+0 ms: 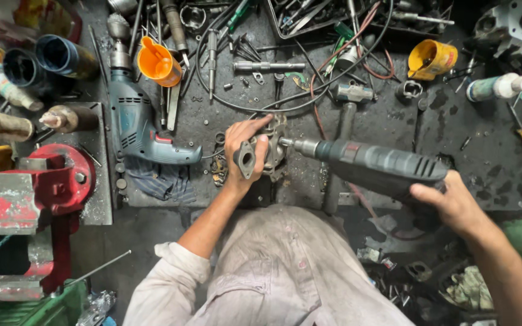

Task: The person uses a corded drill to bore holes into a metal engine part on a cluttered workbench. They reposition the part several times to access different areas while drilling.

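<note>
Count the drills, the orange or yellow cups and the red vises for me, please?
Drills: 2, a grey one held by the right hand against the metal part in the left hand, and a teal one lying on the bench.
Orange or yellow cups: 2, one orange, one yellow.
Red vises: 1.
Total: 5

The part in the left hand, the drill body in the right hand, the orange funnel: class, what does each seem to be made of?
Part: probably cast metal, dull grey, grimy, with a bolt flange.
Drill body: likely dark moulded plastic, matt, ribbed with vent slots.
Orange funnel: apparently plastic, smooth and evenly bright.
</note>
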### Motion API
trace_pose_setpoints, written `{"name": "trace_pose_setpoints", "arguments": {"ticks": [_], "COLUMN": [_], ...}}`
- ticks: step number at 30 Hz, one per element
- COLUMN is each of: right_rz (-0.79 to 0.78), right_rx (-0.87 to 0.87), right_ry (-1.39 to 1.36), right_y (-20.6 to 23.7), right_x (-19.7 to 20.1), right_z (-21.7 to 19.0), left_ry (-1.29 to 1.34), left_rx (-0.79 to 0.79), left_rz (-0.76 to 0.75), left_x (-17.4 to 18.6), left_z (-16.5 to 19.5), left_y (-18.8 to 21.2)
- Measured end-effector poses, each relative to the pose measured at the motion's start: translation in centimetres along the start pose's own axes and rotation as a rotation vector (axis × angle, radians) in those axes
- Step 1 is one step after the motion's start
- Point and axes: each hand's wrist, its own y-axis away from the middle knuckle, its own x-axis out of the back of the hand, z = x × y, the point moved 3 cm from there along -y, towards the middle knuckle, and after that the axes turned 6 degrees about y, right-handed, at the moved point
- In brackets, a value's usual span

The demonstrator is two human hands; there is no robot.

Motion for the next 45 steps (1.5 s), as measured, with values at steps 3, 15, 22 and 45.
{"name": "trace_pose_setpoints", "arguments": {"ticks": [3,15,22,45], "right_rz": [-0.064,-0.309,-0.107,-0.291], "right_rx": [0.030,0.088,0.187,-0.095], "right_ry": [-0.019,1.052,0.414,1.091], "right_y": [-4.5,-4.1,1.2,-0.9], "right_x": [3.7,0.9,-1.0,-0.9], "right_z": [1.4,-20.5,-8.5,-17.3], "left_ry": [-0.026,-0.025,-0.016,-0.042], "left_rx": [0.001,0.071,0.043,0.041], "left_rz": [-0.032,0.018,0.044,0.075], "left_x": [-0.2,-1.2,-1.1,-0.3], "left_z": [0.1,0.9,0.5,0.5], "left_y": [0.0,-0.3,0.1,-0.2]}}
